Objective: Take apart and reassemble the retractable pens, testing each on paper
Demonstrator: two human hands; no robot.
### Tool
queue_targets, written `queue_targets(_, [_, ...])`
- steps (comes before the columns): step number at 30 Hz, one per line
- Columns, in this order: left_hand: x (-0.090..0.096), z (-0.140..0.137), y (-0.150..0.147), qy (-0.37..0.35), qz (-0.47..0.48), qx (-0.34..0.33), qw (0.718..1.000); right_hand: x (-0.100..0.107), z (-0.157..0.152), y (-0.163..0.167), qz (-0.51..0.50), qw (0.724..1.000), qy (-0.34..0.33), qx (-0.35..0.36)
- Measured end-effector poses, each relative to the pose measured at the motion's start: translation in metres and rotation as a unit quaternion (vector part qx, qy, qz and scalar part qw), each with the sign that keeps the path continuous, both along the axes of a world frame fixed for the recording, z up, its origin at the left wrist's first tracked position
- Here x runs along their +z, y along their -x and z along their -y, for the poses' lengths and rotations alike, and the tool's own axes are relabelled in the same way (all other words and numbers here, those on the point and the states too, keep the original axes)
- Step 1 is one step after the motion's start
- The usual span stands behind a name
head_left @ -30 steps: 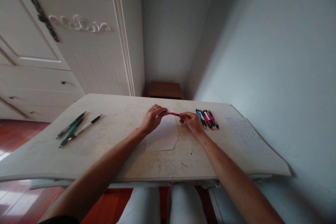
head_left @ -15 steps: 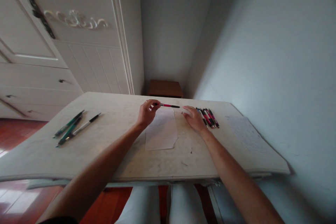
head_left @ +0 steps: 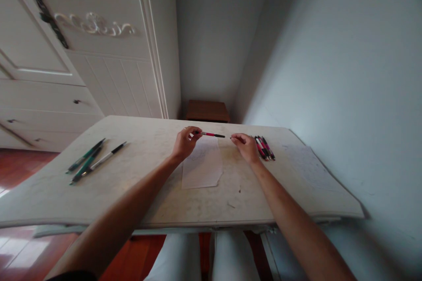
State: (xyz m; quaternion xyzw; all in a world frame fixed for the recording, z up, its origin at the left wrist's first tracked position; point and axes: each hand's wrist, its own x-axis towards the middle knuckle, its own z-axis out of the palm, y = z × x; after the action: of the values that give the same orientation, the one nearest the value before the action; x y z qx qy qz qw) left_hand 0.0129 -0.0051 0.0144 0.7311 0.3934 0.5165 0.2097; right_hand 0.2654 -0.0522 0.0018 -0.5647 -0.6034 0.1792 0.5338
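Note:
My left hand [head_left: 185, 144] pinches a red-and-black pen [head_left: 211, 134] by its left end. The pen lies nearly level above the sheet of paper [head_left: 202, 169], its black end pointing right. My right hand [head_left: 245, 147] is closed just beyond that end, thumb and fingertips together, with a small gap between them and the pen. A tiny dark bit shows at the right fingertips, too small to name. Beside the right hand, several pens [head_left: 265, 148] in red, pink, black and white lie in a row, partly hidden by it.
Two green pens [head_left: 86, 164] and a white-and-black pen [head_left: 107, 158] lie on the left of the white table [head_left: 148, 202]. A scribbled sheet [head_left: 310, 167] is at the right, near the wall. Small dark scraps [head_left: 231, 205] lie near the front edge. A white cabinet [head_left: 125, 79] stands behind.
My right hand's fingers have drawn together from a looser, more spread pose, and the hand covers more of the pen row. The pen in my left hand has tilted slightly, its right end lower.

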Motion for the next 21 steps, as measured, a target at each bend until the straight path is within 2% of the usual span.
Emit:
queue_targets(3, [0.0018, 0.0011, -0.0004, 0.014, 0.004, 0.001, 1.000, 0.0006, -0.0002, 0.0004, -0.067, 0.998, 0.016, 0.008])
queue_targets(6, [0.0031, 0.0023, -0.0012, 0.020, 0.006, -0.003, 1.000, 0.0018, 0.0010, 0.0010, -0.090, 0.995, 0.033, 0.012])
queue_targets(21, [0.0036, 0.0067, -0.0052, 0.035, -0.002, -0.023, 0.999, 0.0026, 0.0047, 0.0087, -0.071, 0.995, 0.055, 0.041])
